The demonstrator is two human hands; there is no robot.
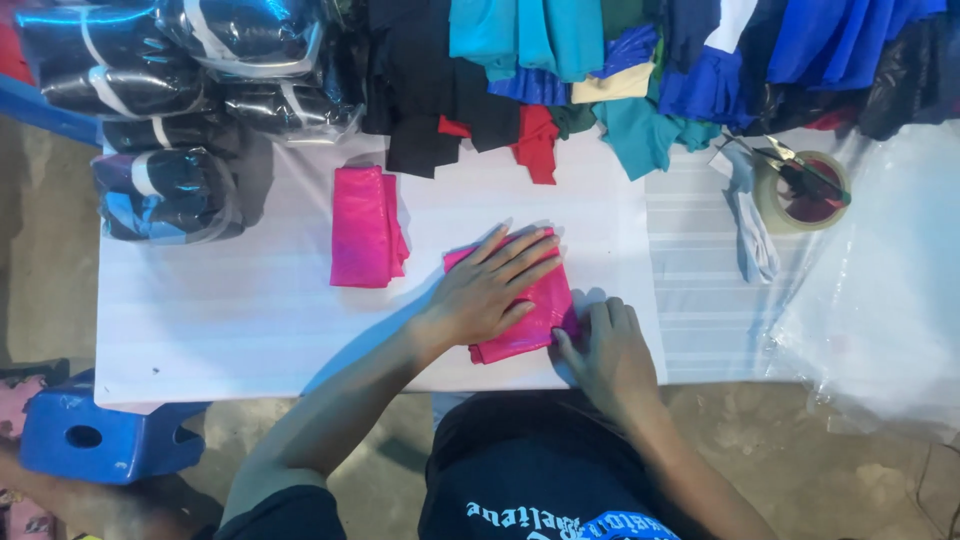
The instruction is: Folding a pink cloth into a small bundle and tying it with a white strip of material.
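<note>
A folded pink cloth point(548, 305) lies near the front edge of a white table point(250, 320). My left hand point(485, 290) presses flat on top of it, fingers spread toward the far right. My right hand point(605, 355) grips the cloth's near right corner with curled fingers. A second pink cloth point(365, 226), folded into a long rectangle, lies to the left, apart from both hands.
Shiny dark wrapped bundles point(170, 120) are stacked at the far left. Black, red, teal and blue garments point(560, 70) pile along the far edge. A tape roll with scissors point(803, 188) sits at right, beside clear plastic sheeting point(880, 310). A blue stool point(95, 435) stands below left.
</note>
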